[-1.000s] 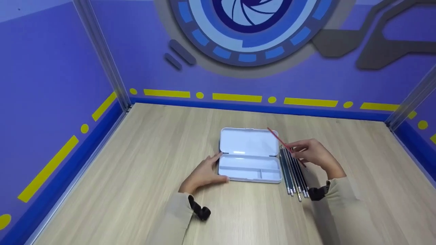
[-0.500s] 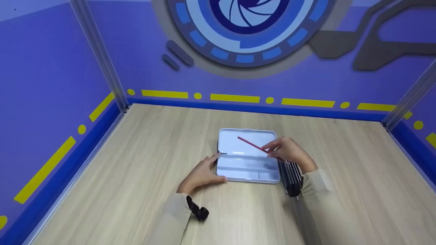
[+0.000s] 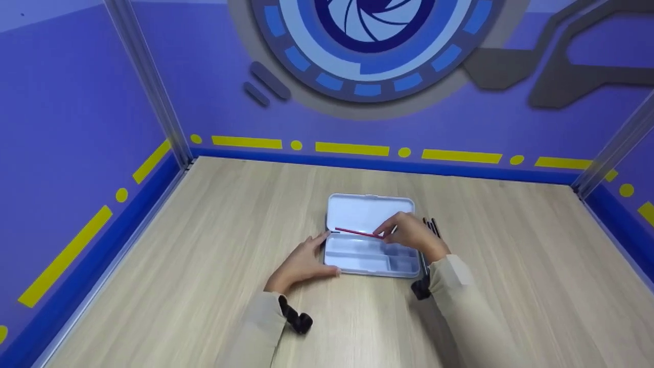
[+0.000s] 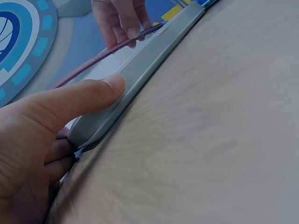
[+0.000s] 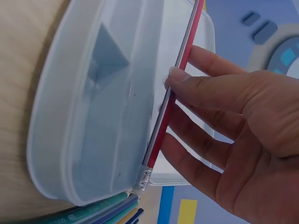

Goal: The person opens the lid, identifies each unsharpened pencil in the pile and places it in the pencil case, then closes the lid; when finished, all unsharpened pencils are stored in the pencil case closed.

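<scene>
A white pencil case point(image 3: 357, 209) lies open on the table, its lid leaning back and its base split into compartments. My left hand point(image 3: 299, 263) holds the case's left end, thumb on the front wall point(image 4: 135, 95) and fingers around the end. Over the back of the base, my right hand point(image 3: 411, 235) pinches a red pencil point(image 3: 352, 232) between thumb and fingers. In the right wrist view this pencil point(image 5: 163, 121) shows a silver ferrule and eraser at its near end. The compartments that show hold nothing.
Several dark pencils point(image 3: 433, 225) lie just right of the case, mostly hidden by my right arm. In the right wrist view, green, blue and yellow pencils point(image 5: 100, 210) sit beside the case's end. A blue panel point(image 3: 347, 112) stands behind the wooden table point(image 3: 245, 204).
My right hand has carried the red pencil leftward from above the loose pencils to over the case, turning it nearly parallel to the hinge. My left hand has stayed on the case.
</scene>
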